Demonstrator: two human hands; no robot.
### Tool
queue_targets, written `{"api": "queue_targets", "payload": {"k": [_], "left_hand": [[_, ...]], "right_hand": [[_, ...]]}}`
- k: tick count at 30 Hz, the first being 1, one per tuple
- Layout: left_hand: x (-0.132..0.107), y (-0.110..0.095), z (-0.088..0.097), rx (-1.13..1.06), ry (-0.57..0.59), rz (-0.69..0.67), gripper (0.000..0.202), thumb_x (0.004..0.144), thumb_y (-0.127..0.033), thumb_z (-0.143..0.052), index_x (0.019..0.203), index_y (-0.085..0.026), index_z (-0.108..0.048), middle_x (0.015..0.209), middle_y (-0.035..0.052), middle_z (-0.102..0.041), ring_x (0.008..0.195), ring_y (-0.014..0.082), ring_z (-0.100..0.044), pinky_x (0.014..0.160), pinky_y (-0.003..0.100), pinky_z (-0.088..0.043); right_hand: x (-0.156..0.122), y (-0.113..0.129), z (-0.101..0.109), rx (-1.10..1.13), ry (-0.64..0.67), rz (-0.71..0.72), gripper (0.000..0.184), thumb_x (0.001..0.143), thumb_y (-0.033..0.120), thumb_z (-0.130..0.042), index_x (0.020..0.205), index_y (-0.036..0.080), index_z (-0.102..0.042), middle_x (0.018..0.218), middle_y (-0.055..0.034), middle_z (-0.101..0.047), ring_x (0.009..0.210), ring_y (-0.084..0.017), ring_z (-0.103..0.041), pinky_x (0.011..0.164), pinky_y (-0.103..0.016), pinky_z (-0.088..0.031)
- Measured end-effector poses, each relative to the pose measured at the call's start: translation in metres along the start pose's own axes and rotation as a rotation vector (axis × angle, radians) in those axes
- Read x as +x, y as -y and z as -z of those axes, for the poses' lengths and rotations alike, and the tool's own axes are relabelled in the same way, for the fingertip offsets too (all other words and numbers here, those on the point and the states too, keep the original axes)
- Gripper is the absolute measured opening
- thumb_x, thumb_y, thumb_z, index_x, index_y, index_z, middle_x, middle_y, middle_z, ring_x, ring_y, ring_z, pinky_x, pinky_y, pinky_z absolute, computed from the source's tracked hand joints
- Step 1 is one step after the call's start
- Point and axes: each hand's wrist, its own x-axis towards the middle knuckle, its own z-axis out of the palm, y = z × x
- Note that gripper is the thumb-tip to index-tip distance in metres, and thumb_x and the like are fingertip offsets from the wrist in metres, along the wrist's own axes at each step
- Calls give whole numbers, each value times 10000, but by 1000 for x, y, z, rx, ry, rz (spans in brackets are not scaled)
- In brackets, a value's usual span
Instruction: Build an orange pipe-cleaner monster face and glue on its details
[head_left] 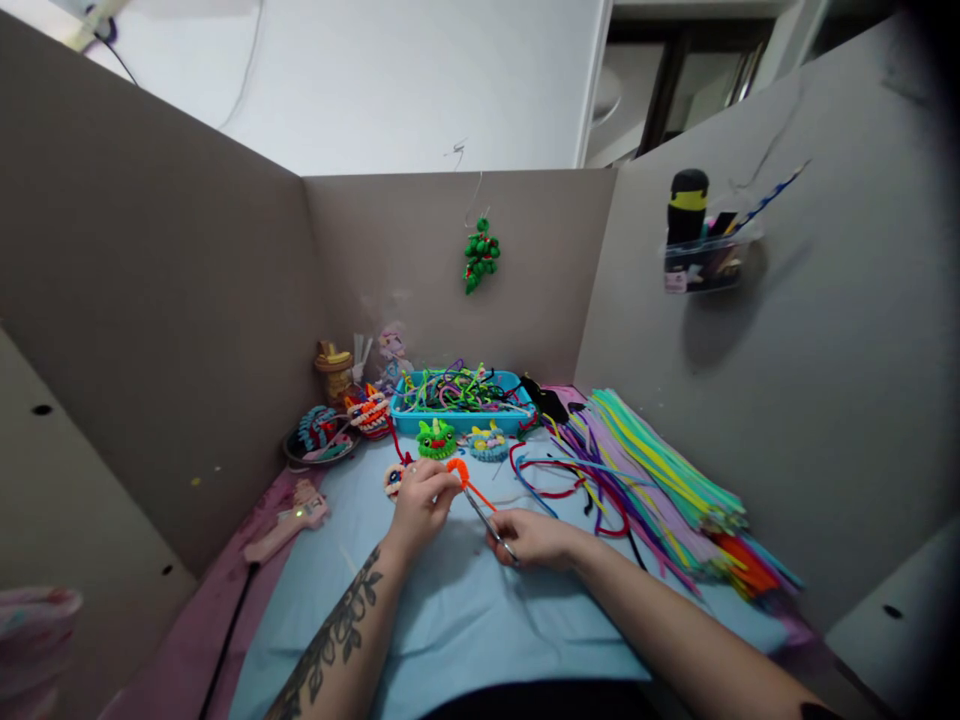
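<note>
1. Currently, we have the glue gun (296,520) at far left, untouched.
2. Our left hand (424,502) pinches the orange stem (463,472), whose curl stands beside the fingertips, above the cloth (450,625).
3. We hold the scissors (480,509) with tips at the stem; whether the blades touch it, we cannot tell.
4. Our right hand (525,538) grips the handles, apart from the left.
5. Spare stems (660,470) lie at right.
6. We judge this step as trimming; the next move calls for a steady pinch, fingers clear.
</note>
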Motion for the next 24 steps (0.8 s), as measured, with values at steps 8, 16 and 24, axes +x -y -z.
{"api": "queue_targets", "payload": {"k": [8, 16, 24], "left_hand": [[-1, 2, 0, 114, -1, -131, 185, 825, -168, -497, 745, -224, -654, 723, 34, -608, 745, 157, -506, 722, 299, -352], [-2, -1, -1, 142, -11, -52, 185, 834, -186, -488, 727, -213, -636, 748, 34, -607, 769, 165, -513, 729, 316, -352], [-2, 1, -3, 64, -14, -2, 161, 823, -195, -509, 717, -209, -629, 753, 33, -613, 779, 172, -523, 721, 317, -360]], "right_hand": [[0, 0, 5, 43, 19, -6, 61, 596, 200, -521, 580, 159, -479, 414, 88, -408, 358, -39, -303, 358, -156, -192], [8, -12, 4, 99, -36, 4, 140, 571, 201, -542, 521, 173, -414, 354, 104, -379, 318, -31, -270, 333, -158, -166], [6, -9, 4, 118, -48, 25, 141, 560, 185, -538, 512, 178, -406, 335, 112, -348, 306, -32, -253, 320, -159, -148]]}}
